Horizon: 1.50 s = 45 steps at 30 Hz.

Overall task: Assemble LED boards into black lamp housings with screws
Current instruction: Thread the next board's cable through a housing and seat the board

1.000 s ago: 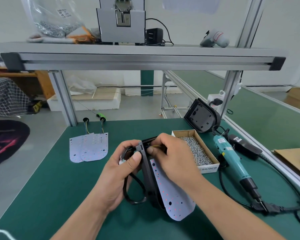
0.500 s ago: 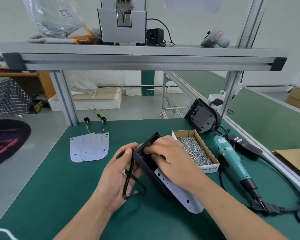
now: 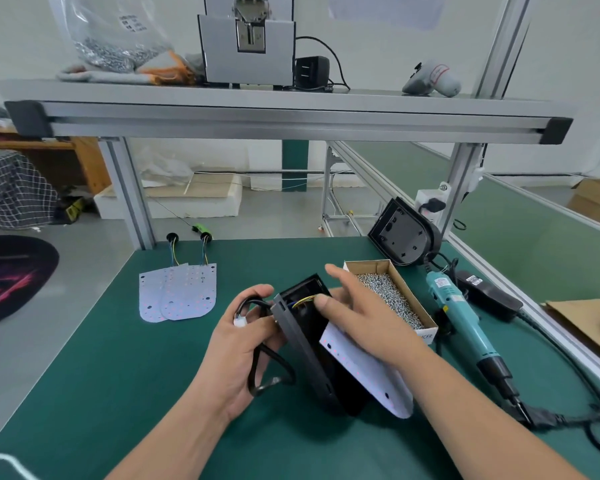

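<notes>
Left grip (image 3: 246,344) curled round cable (image 3: 272,377), touching housing (image 3: 305,344); right grip (image 3: 361,317) flat-fingered, pressing LED board (image 3: 361,372) into housing.

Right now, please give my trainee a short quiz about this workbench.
1. True or false: the screwdriver lies on the table, and no hand touches it.
2. The box of screws sits: A) left of the held housing; B) right of it; C) under it.
3. Which hand grips the black cable?
Key: 1 true. 2 B. 3 The left hand.
</notes>
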Each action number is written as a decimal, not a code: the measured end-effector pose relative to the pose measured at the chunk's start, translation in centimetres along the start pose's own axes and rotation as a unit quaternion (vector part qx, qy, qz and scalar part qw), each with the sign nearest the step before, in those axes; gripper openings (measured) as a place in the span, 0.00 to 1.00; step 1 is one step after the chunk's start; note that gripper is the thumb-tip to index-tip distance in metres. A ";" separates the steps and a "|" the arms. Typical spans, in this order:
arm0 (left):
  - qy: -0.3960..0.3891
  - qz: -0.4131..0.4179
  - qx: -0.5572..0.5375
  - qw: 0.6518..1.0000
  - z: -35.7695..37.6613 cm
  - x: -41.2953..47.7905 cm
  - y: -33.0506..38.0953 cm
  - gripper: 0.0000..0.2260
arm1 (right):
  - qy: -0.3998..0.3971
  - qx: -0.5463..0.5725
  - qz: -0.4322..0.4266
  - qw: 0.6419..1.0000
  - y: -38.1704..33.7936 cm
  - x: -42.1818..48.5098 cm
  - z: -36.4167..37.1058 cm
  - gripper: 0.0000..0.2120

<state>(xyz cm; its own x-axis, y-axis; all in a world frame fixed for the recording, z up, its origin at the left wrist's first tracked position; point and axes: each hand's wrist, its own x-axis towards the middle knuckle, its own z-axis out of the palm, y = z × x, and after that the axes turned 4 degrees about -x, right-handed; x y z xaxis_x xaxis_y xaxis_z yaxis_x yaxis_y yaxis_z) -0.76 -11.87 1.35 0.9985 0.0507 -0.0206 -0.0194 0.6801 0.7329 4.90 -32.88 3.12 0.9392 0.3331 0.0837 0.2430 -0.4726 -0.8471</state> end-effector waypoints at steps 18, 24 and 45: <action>0.140 -0.031 0.145 0.979 -0.3 0.5 -0.2 0.20 | -0.023 0.032 -0.019 0.999 -1.3 -0.1 -1.6 0.15; 0.130 -0.071 0.204 0.968 -1.1 0.7 0.0 0.17 | 0.039 0.106 0.002 0.994 -0.9 -0.4 -2.3 0.26; 0.066 -0.007 0.308 0.949 -1.1 0.3 -1.2 0.19 | 0.042 0.231 0.038 0.971 -0.1 -0.6 -4.1 0.16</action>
<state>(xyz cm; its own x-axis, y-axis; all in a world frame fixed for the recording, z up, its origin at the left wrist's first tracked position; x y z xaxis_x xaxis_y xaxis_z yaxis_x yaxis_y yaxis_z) -0.46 -11.83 -0.26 0.9826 0.1635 -0.0882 0.0678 0.1268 0.9896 5.26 -36.41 5.33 0.9713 0.2349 0.0384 0.0561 -0.0691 -0.9960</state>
